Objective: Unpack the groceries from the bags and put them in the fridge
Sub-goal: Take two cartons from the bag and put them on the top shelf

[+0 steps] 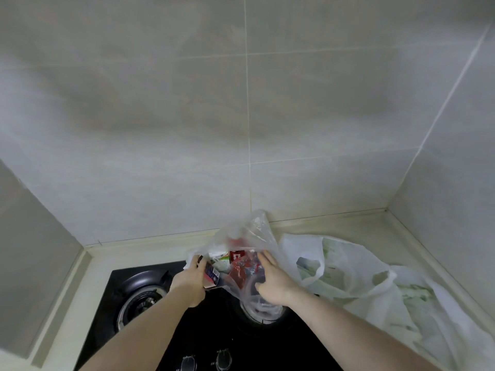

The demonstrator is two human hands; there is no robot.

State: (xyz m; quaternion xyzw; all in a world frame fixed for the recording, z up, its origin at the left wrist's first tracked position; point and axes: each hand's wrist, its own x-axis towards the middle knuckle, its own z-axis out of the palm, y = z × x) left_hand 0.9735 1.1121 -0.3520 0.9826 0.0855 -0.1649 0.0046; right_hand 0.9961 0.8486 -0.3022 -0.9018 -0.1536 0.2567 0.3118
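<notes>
Two knobs (206, 361) sit nearest you at the front edge of the black gas hob (150, 328), between your forearms. Your left hand (190, 279) is curled round a small carton (211, 275) at the near edge of the clear plastic bag (249, 236), which stands over the right burner (261, 315). Your right hand (273, 282) presses against the bag's right side with fingers fairly straight, holding the film back from the opening. Inside the bag you can see red packaging (238, 270) and a green-and-white carton (221, 257), jumbled together; their labels are too blurred to read. Just to the right, a white bag (356, 266) lies slumped on the pale counter (334, 223), touching the clear one. Beyond, grey wall tiles (187, 116) meet in the corner.
</notes>
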